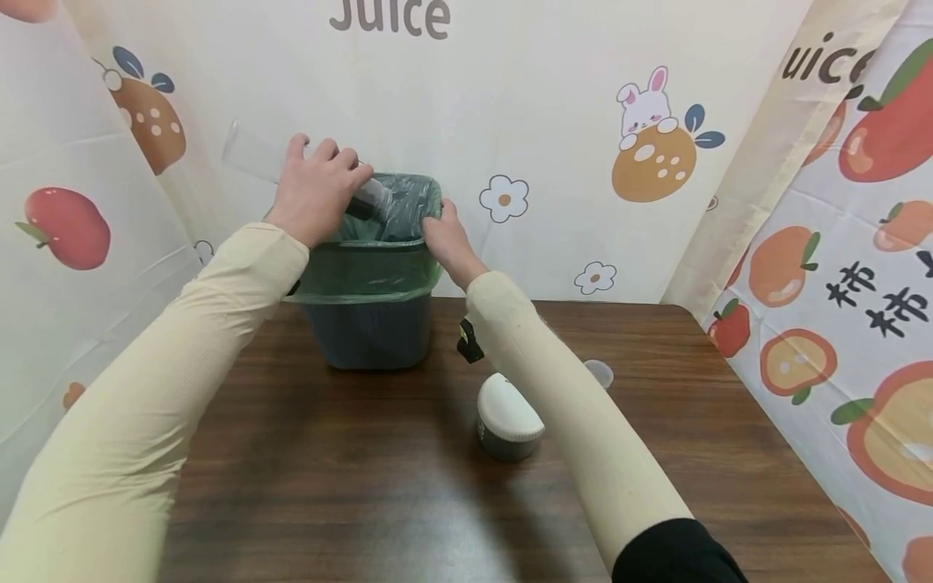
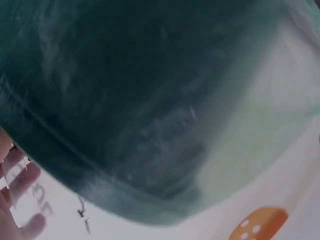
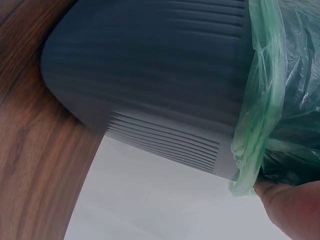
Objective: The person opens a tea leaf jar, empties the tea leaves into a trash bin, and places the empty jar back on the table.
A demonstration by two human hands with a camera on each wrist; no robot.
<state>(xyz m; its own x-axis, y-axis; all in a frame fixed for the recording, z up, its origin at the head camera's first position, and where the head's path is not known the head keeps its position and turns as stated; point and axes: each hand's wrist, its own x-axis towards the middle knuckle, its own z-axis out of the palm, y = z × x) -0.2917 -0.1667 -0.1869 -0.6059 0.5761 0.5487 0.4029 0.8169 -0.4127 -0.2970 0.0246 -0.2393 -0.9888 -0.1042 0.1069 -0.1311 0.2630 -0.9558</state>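
Observation:
A dark grey trash bin (image 1: 368, 332) stands upright on the table, lined with a green plastic bag (image 1: 357, 271) folded over its rim. My left hand (image 1: 313, 190) holds a clear, long container (image 1: 251, 151) that slants down to the right, its lower end inside the bin's mouth. Whether it is a bottle or a cup cannot be told. In the left wrist view, fingers (image 2: 27, 180) show at the left edge, beside the bag-lined opening. My right hand (image 1: 453, 243) grips the bin's right rim and the bag; its thumb (image 3: 292, 205) appears in the right wrist view.
A round jar with a white lid (image 1: 509, 405) and dark lower part sits on the brown wooden table (image 1: 350, 486). Behind my right forearm lies a small, clear round piece (image 1: 599, 372). Printed curtains (image 1: 539, 121) hang behind the table and along both sides.

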